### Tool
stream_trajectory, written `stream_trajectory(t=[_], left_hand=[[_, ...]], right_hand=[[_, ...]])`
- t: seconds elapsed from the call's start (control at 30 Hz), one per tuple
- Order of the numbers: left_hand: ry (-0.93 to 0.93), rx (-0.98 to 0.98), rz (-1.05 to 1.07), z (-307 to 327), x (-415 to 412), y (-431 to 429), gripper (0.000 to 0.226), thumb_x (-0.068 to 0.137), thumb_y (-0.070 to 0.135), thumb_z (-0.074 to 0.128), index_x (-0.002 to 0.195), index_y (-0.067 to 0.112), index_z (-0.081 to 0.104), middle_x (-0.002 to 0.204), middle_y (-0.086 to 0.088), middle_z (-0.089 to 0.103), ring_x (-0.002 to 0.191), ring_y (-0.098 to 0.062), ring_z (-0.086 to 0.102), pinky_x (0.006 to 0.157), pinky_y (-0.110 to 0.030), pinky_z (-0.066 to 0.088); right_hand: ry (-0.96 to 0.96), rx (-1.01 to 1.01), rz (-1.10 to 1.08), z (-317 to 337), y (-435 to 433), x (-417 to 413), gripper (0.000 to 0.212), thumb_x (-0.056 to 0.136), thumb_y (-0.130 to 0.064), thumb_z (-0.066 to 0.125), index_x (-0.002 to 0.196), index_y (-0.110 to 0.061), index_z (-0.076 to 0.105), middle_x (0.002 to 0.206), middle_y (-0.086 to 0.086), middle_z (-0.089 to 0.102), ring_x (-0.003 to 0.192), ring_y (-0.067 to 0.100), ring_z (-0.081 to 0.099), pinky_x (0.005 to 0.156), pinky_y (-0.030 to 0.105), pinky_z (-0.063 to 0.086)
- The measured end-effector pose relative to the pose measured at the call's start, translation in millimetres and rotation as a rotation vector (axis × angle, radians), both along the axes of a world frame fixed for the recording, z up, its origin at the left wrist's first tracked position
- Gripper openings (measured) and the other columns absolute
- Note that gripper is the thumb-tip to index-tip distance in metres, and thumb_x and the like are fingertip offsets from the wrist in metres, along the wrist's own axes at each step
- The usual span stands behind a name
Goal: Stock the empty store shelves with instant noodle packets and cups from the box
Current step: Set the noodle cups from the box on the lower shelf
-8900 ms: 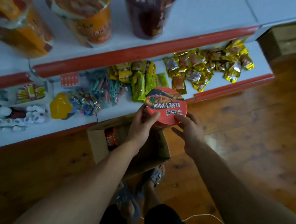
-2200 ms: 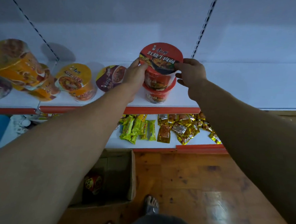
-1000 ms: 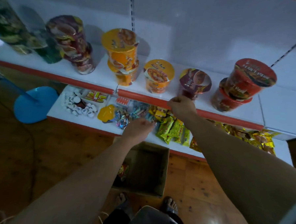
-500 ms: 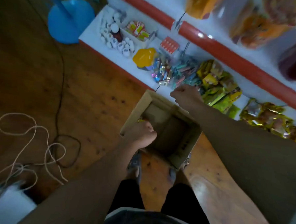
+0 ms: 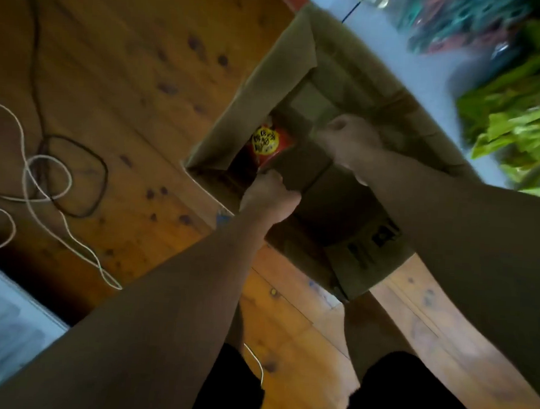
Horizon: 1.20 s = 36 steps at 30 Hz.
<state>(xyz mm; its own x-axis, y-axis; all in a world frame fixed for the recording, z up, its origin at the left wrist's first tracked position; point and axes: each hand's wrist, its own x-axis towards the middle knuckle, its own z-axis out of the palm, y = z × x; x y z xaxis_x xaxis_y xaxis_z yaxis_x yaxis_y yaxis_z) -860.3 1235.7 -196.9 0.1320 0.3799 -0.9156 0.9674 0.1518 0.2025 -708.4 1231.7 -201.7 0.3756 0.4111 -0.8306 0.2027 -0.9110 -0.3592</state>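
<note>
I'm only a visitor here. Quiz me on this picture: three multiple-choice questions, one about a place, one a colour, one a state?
1. Where is the red noodle cup? A on a chair; B inside the cardboard box; C in a bag.
2. What colour are the packets on the shelf? A green; B purple; C black.
3. The box is: A open; B taped shut; C flattened.
B: the cup lies in the box's corner. A: they look bright green. A: its inside shows.
</note>
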Motion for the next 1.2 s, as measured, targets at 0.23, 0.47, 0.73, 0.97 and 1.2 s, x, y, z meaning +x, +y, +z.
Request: stream_trajectory(t=[0.23, 0.47, 0.73, 0.97, 1.2], left_hand=[[0.13, 0.058, 0.275, -102, -4, 28, 0.098, 0.088, 0.024, 0.068, 0.156, 0.015, -0.002, 0.156, -0.013, 0.018, 0.141, -0.035, 0.029, 0.113, -0.044, 0.036], [0.11, 0.065, 0.286, -155, -7, 36, 0.097, 0.092, 0.013, 0.063, 0.157, 0.026, -0.009, 0.156, -0.015, 0.015, 0.135, -0.037, 0.04, 0.105, -0.041, 0.043], [0.014, 0.162, 0.338, -163, -11, 29, 0.085, 0.096, 0.01, 0.056, 0.157, 0.032, 0.001, 0.159, -0.01, 0.018, 0.142, -0.031, 0.033, 0.111, -0.035, 0.032], [-0.149, 0.007, 0.415, -113, -3, 13, 0.063, 0.093, 0.042, 0.06, 0.151, 0.03, 0.038, 0.144, -0.005, 0.053, 0.131, -0.027, 0.051, 0.109, -0.041, 0.044], [-0.265, 0.02, 0.676, -23, 22, -14, 0.049, 0.094, 0.037, 0.063, 0.138, 0.021, 0.05, 0.125, -0.002, 0.063, 0.112, -0.021, 0.062, 0.09, -0.036, 0.055]], right_hand=[[0.087, -0.027, -0.049, -108, 12, -31, 0.044, 0.086, -0.037, 0.063, 0.128, -0.023, 0.057, 0.123, 0.003, 0.062, 0.11, 0.023, 0.06, 0.095, 0.041, 0.051], [0.167, -0.046, -0.041, -165, 14, -52, 0.061, 0.09, -0.04, 0.06, 0.146, -0.03, 0.04, 0.145, 0.004, 0.048, 0.131, 0.028, 0.047, 0.107, 0.043, 0.042], [0.126, -0.002, 0.058, -169, 2, -49, 0.05, 0.095, -0.027, 0.057, 0.143, -0.029, 0.044, 0.142, 0.005, 0.049, 0.127, 0.028, 0.048, 0.103, 0.038, 0.043], [0.031, 0.018, -0.126, -111, -28, -15, 0.046, 0.086, -0.028, 0.063, 0.132, -0.032, 0.057, 0.129, 0.0, 0.061, 0.114, 0.022, 0.059, 0.097, 0.035, 0.051], [-0.027, 0.103, -0.14, -22, -58, 16, 0.037, 0.089, -0.03, 0.064, 0.125, -0.03, 0.06, 0.111, -0.007, 0.063, 0.1, 0.015, 0.061, 0.082, 0.029, 0.052]])
